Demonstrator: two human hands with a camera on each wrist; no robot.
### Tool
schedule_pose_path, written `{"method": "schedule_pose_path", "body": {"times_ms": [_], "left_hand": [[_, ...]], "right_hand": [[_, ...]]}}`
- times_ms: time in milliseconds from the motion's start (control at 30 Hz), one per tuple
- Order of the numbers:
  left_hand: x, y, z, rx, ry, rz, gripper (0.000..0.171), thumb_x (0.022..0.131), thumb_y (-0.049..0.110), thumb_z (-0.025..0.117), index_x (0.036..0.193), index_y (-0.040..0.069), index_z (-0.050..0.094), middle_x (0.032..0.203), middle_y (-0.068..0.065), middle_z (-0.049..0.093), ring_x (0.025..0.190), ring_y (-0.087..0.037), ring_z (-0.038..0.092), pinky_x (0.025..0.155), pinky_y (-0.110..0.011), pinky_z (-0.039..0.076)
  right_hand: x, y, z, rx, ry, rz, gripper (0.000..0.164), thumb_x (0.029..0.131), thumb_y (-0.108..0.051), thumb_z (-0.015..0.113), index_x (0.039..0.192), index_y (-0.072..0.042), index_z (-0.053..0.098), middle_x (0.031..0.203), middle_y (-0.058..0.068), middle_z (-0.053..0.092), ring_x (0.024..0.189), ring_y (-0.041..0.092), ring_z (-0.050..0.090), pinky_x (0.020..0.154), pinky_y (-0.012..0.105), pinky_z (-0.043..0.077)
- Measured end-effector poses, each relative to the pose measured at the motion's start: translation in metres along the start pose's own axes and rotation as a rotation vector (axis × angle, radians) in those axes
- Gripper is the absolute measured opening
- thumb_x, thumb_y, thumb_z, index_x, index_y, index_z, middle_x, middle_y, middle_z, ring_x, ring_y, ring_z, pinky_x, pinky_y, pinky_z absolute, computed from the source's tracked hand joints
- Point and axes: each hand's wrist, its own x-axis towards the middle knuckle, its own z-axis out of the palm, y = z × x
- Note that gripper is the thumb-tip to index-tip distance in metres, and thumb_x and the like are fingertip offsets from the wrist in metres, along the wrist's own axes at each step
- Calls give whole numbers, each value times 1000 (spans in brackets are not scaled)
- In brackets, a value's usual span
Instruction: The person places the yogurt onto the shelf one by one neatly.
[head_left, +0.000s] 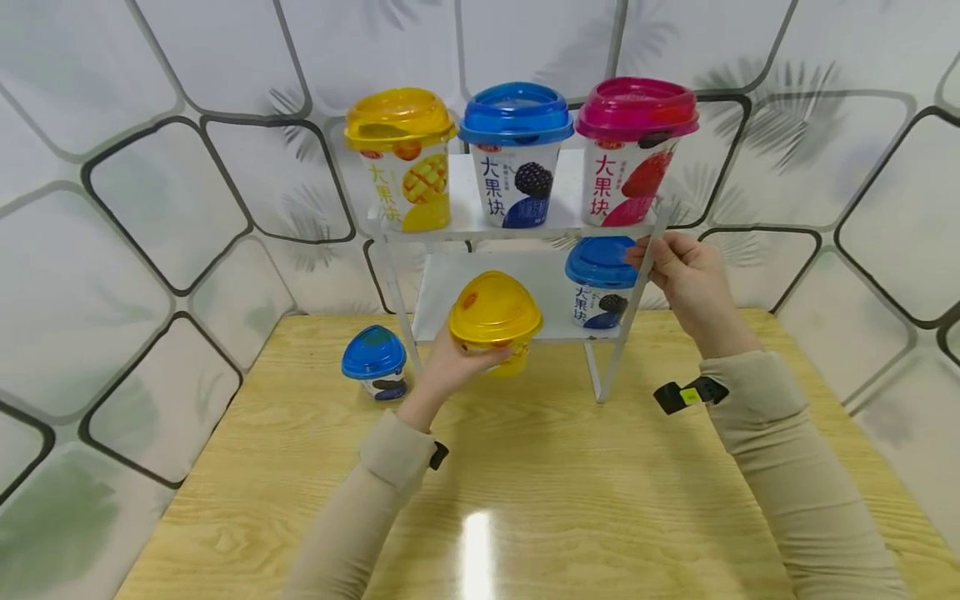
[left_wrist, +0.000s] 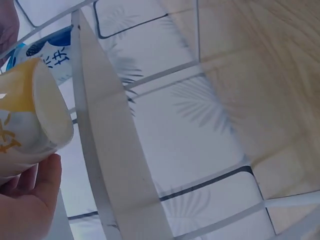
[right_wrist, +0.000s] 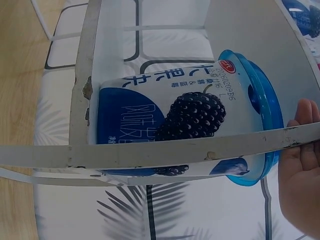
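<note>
My left hand (head_left: 447, 365) holds a yellow-lidded yogurt cup (head_left: 495, 317) in front of the rack's lower shelf (head_left: 480, 287). The left wrist view shows the cup's pale base (left_wrist: 52, 107) tilted toward the camera, fingers under its side. With my right hand (head_left: 693, 279) I grip the right upright (head_left: 636, 304) of the white two-tier rack, just below the upper shelf. Right by those fingers, a blue-lidded blackberry yogurt cup (head_left: 600, 279) stands on the lower shelf's right end, behind the upright. In the right wrist view its printed side (right_wrist: 192, 115) lies close to the fingers (right_wrist: 305, 112).
Along the upper shelf stand a yellow-lidded cup (head_left: 408, 162), a blue-lidded cup (head_left: 517, 158) and a pink-lidded cup (head_left: 633, 154). Another blue-lidded cup (head_left: 375, 362) sits on the wooden table (head_left: 555, 492), left of the rack. A patterned wall (head_left: 187, 250) surrounds the table.
</note>
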Motion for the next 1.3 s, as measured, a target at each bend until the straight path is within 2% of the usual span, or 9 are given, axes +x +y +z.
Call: {"method": "schedule_pose_path", "body": {"times_ms": [100, 300, 500, 567, 667, 767, 1000, 1167, 1300], "left_hand": [[4, 4, 4, 39, 31, -2, 67, 71, -3, 70, 128, 1, 33, 115, -14, 49, 104, -23, 48, 92, -38, 34], [15, 6, 7, 96, 99, -108, 68, 72, 5, 72, 127, 2, 32, 116, -13, 47, 105, -21, 47, 91, -35, 35], [28, -17, 5, 35, 122, -27, 55, 70, 3, 72, 118, 1, 45, 108, -13, 54, 100, -24, 51, 86, -37, 39], [31, -26, 4, 53, 139, -51, 58, 71, 8, 73, 120, 4, 43, 109, -10, 53, 100, -22, 51, 85, -37, 40], [33, -36, 4, 90, 160, -139, 70, 72, 15, 74, 128, 8, 33, 116, -8, 48, 104, -19, 47, 86, -37, 40], [33, -34, 4, 117, 180, -200, 77, 72, 18, 74, 131, 8, 24, 120, -9, 44, 107, -20, 45, 85, -37, 41], [31, -9, 11, 142, 203, -194, 71, 72, 7, 70, 127, -3, 26, 120, -21, 42, 109, -32, 43, 86, -46, 38], [39, -31, 12, 170, 221, -173, 70, 72, 16, 74, 127, 0, 32, 120, -15, 42, 108, -26, 43, 84, -41, 40], [43, -40, 15, 170, 231, -199, 71, 72, 21, 74, 128, 3, 33, 122, -11, 41, 108, -24, 42, 84, -37, 41]], "right_hand": [[0, 0, 1, 5, -11, -4, 16, 87, -9, 51, 89, 4, 60, 84, 10, 62, 81, 17, 61, 78, 22, 45], [-1, 1, 1, -28, -3, -19, 17, 88, -9, 50, 90, 4, 59, 84, 10, 62, 81, 17, 61, 77, 22, 45], [-1, 2, 0, -20, -16, -23, 18, 88, -10, 50, 92, 6, 58, 84, 9, 62, 82, 17, 61, 78, 22, 45], [-2, 2, -1, -14, -20, -25, 19, 88, -9, 50, 92, 7, 58, 84, 9, 62, 82, 17, 61, 78, 22, 45], [-2, 2, -1, -11, -20, -29, 19, 88, -9, 49, 93, 8, 57, 83, 10, 62, 82, 17, 61, 78, 22, 45], [-2, 1, -1, -16, -19, -29, 19, 88, -9, 49, 93, 8, 57, 84, 9, 62, 82, 17, 61, 78, 22, 45], [-1, 1, 0, -21, -21, -30, 17, 88, -9, 48, 91, 5, 58, 85, 10, 62, 82, 17, 61, 78, 22, 45], [-1, 2, 0, -23, -21, -34, 16, 88, -9, 48, 90, 4, 59, 85, 10, 61, 82, 17, 61, 78, 22, 45], [-1, 2, 0, -25, -18, -41, 16, 88, -8, 49, 90, 4, 58, 84, 10, 61, 82, 17, 61, 78, 22, 45]]}}
